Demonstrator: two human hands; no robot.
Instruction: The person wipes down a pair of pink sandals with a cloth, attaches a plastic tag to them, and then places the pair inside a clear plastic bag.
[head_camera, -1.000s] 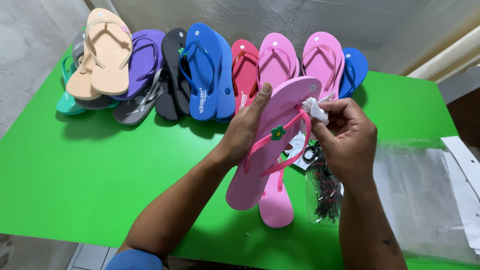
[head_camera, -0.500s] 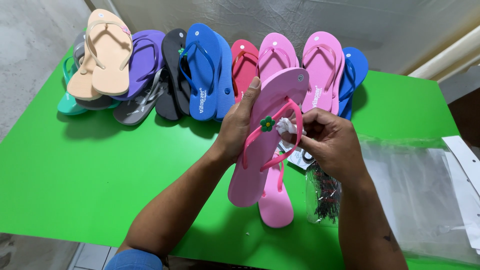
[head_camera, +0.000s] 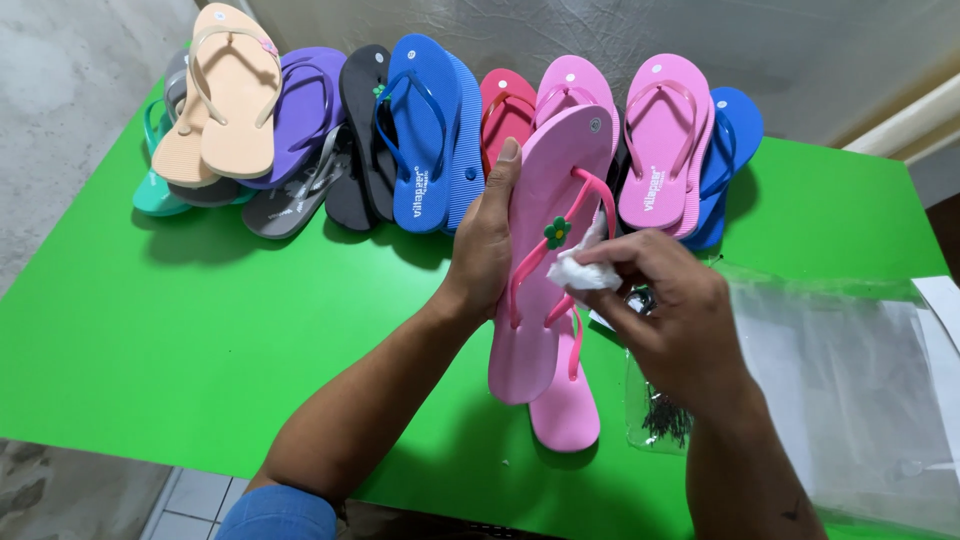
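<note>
Left hand grips the edge of a pink flip-flop, fingers wrapped behind the sole and thumb up along its side, holding it tilted up off the green table; its mate lies flat underneath. Right hand is closed in a pinch on a wad of white cloth or paper, pressed against the darker pink strap just beside a small green flower charm; step in hand looks like wiping the strap, though the contact point is partly hidden. Next move calls for a steady sole and light strokes around the charm. A row of coloured flip-flops lines the far edge; clear plastic bags lie to the right.
</note>
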